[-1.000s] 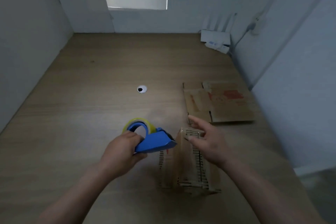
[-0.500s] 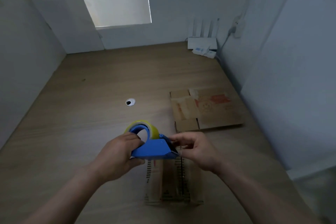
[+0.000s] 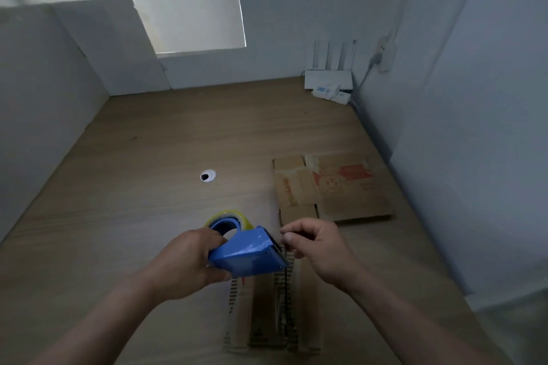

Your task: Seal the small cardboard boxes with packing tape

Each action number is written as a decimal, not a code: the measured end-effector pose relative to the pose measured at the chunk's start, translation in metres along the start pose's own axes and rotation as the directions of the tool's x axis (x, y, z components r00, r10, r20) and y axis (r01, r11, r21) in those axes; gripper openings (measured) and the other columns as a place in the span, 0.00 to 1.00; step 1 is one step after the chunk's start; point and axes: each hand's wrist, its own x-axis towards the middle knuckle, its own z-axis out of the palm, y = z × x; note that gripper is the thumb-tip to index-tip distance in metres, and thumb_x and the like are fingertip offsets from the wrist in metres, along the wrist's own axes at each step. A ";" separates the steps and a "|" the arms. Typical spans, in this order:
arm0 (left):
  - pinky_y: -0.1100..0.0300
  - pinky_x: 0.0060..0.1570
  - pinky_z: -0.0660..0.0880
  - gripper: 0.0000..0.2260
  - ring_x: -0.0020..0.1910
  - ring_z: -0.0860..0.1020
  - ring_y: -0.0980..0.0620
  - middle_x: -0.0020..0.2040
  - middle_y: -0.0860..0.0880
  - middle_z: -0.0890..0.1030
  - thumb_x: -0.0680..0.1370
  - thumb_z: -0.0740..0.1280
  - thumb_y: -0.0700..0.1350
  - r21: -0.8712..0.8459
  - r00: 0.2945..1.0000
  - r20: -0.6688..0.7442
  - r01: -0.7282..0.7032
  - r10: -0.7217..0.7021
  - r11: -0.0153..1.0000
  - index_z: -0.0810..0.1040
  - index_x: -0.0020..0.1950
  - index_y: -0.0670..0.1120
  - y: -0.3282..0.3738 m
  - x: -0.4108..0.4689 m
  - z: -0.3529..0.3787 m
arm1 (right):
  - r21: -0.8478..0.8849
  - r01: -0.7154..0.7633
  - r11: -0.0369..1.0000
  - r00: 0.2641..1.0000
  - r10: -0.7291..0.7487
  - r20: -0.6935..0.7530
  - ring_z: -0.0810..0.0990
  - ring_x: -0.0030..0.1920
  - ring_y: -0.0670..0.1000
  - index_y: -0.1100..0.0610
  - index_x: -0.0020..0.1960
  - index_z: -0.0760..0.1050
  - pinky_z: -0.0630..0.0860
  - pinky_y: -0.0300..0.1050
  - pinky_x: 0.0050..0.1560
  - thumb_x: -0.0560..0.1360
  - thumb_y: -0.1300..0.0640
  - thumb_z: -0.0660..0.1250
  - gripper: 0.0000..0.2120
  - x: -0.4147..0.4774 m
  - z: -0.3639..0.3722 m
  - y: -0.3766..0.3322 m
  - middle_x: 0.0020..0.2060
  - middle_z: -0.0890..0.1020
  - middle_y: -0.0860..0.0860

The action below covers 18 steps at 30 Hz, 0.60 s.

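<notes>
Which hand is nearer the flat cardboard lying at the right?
Right. The right hand, pinching the end of the tape, is just short of the near edge of the cardboard; the left hand, gripping the dispenser, is farther left and back.

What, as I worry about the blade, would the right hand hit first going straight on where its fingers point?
Probably the dispenser, at its toothed end; the right hand points at it, depth unclear.

Wooden table (image 3: 133, 216): a small cardboard box (image 3: 267, 320) lies at 6 o'clock, flattened cardboard (image 3: 341, 190) at 3 o'clock, a cable grommet (image 3: 208, 176) near centre, a white router (image 3: 327, 79) at 1 o'clock.
</notes>
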 end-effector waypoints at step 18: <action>0.58 0.32 0.66 0.39 0.28 0.72 0.55 0.29 0.50 0.74 0.60 0.65 0.80 -0.331 0.976 0.028 0.212 -0.215 0.920 0.81 0.37 0.42 -0.043 0.016 -0.052 | 0.096 -0.234 0.968 0.876 0.252 -0.411 0.75 0.29 0.49 0.61 0.37 0.79 0.74 0.45 0.32 0.78 0.62 0.69 0.11 -0.004 -0.037 0.035 0.27 0.79 0.51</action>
